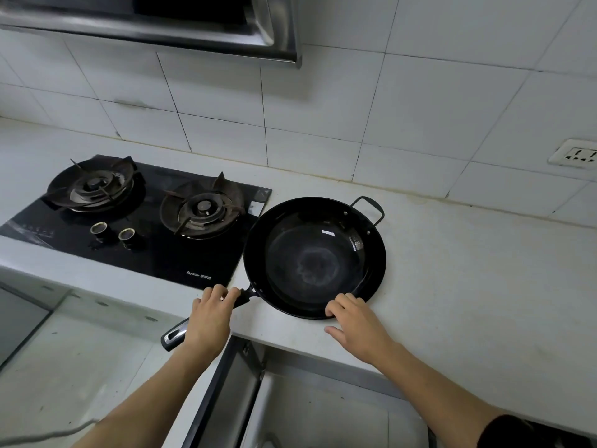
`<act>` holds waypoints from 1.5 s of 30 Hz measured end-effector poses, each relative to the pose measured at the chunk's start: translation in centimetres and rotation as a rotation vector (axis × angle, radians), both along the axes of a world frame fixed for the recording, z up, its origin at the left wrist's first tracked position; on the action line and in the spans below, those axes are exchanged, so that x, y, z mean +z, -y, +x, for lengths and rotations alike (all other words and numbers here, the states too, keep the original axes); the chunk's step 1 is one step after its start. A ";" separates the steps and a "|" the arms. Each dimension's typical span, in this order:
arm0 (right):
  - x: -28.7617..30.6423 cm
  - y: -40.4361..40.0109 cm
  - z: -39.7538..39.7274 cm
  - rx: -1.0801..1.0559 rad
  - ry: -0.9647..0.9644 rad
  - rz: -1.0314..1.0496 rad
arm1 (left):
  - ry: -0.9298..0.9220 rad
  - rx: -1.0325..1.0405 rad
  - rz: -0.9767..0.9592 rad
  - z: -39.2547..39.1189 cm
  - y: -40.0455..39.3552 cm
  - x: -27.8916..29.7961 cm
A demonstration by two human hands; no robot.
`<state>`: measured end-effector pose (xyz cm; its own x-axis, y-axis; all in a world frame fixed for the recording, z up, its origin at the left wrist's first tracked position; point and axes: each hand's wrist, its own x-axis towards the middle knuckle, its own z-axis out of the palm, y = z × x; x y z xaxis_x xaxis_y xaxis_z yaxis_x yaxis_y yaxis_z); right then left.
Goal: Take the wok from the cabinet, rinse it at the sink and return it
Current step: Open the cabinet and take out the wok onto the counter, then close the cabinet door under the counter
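A black wok (315, 257) sits on the white countertop (452, 286), just right of the gas hob. Its long handle (174, 336) sticks out over the counter's front edge toward me, and a small loop handle is on its far side. My left hand (211, 315) grips the long handle close to the bowl. The fingers of my right hand (355, 321) curl over the wok's near rim, the thumb spread out below on the counter. The wok's inside looks dry, with a pale ring mark at the bottom.
A black glass two-burner hob (139, 221) with two knobs lies to the left. A steel range hood (161, 24) hangs above it. The tiled wall has a socket (578, 155) at the right. An open cabinet door (223, 392) stands below the counter edge.
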<state>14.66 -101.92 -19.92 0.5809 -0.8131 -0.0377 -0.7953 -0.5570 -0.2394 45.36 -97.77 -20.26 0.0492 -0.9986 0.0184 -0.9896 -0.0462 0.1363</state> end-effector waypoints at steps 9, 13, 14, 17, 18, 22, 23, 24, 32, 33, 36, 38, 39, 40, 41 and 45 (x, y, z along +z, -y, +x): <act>-1.3 -2.8 -2.8 0.055 0.160 -0.132 | 0.055 0.041 -0.090 -2.2 -4.4 0.7; -2.9 -5.1 -3.4 0.079 0.163 -0.114 | 0.021 -0.008 -0.074 -2.1 -8.9 -1.1; -3.2 -5.6 -3.4 0.060 0.136 -0.070 | 0.024 0.003 -0.040 -2.0 -9.9 -1.6; -4.4 -6.8 -3.4 -0.025 -0.041 0.064 | -0.003 0.105 0.162 -1.5 -12.4 -3.2; -4.8 -7.2 -3.4 -0.055 -0.101 0.114 | -0.025 0.139 0.235 -1.3 -13.1 -3.9; -5.8 -8.9 -3.5 -0.169 -0.220 0.259 | -0.138 0.297 0.374 -0.5 -16.0 -6.1; -6.0 -9.3 -3.6 -0.188 -0.238 0.298 | -0.168 0.335 0.404 -0.2 -16.6 -6.7; -6.1 -9.8 -3.6 -0.203 -0.258 0.335 | -0.200 0.364 0.439 0.1 -17.2 -7.2; -5.2 -12.7 -3.9 -0.299 -0.290 0.394 | -0.420 0.449 0.459 1.4 -19.3 -9.1; -4.9 -13.3 -4.0 -0.321 -0.269 0.399 | -0.445 0.455 0.462 1.5 -19.2 -9.0; -4.3 -15.3 -4.2 -0.396 -0.178 0.405 | -0.595 0.512 0.474 1.6 -19.1 -9.0; -4.0 -16.7 -4.4 -0.422 -0.138 0.402 | -0.705 0.559 0.475 1.2 -19.2 -8.9; -3.9 -17.4 -4.5 -0.432 -0.127 0.397 | -0.753 0.580 0.472 0.9 -19.3 -8.9; -3.7 -17.9 -4.8 -0.440 -0.122 0.390 | -0.797 0.602 0.470 0.5 -19.4 -8.9; -3.6 -18.3 -5.0 -0.445 -0.118 0.382 | -0.836 0.618 0.467 0.0 -19.5 -8.9; -3.1 -18.9 -6.4 -0.475 -0.097 0.363 | -1.008 0.668 0.471 -2.4 -19.3 -9.4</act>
